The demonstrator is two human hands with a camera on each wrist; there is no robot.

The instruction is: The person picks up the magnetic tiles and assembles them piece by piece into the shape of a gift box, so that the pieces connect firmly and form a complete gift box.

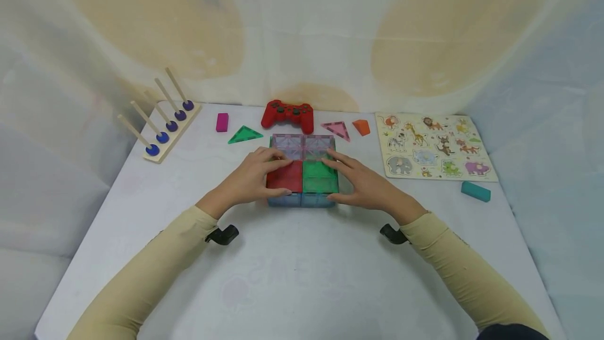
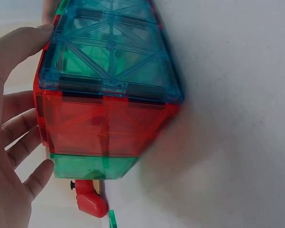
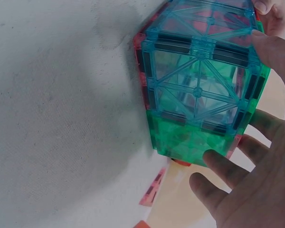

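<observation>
At centre frame, a closed magnetic-tile box (image 1: 302, 172) is steadied on the white table (image 1: 302, 277) by the left hand (image 1: 252, 177) and right hand (image 1: 365, 185), fingers spread flat; two triangle tiles (image 1: 244, 135) lie unused.

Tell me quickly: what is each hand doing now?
Left hand: open, fingers resting on the tile box.
Right hand: open, fingers resting on the same box.
</observation>
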